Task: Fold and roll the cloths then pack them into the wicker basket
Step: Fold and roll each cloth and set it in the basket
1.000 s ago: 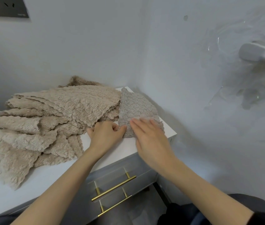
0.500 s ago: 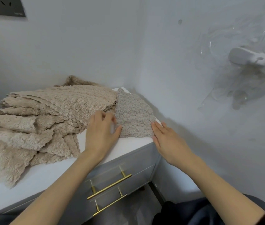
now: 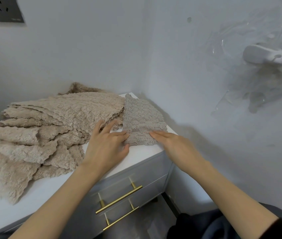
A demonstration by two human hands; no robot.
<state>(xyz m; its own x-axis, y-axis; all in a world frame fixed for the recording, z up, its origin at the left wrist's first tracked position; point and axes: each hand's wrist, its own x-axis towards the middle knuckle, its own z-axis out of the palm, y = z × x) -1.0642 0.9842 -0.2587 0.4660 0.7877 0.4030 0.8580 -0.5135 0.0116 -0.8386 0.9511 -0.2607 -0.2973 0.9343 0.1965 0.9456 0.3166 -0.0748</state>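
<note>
A grey-beige folded cloth (image 3: 141, 118) lies flat at the right corner of the white cabinet top (image 3: 142, 152), against the wall. My left hand (image 3: 107, 144) lies with straight, spread fingers on the cloth's near left edge. My right hand (image 3: 173, 142) presses flat on its near right part, fingertips pointing left. A heap of several beige fluffy cloths (image 3: 38, 131) covers the left of the top. No wicker basket is in view.
Below the top, the grey cabinet front has two drawers with brass bar handles (image 3: 119, 199). Walls close in behind and on the right. A white fixture (image 3: 273, 61) sticks out of the right wall. Dark clothing (image 3: 205, 226) shows at the bottom right.
My right hand has slid from the cloth's right edge back onto its near part. My left hand has opened its fingers over the cloth's left edge. The view has shifted slightly.
</note>
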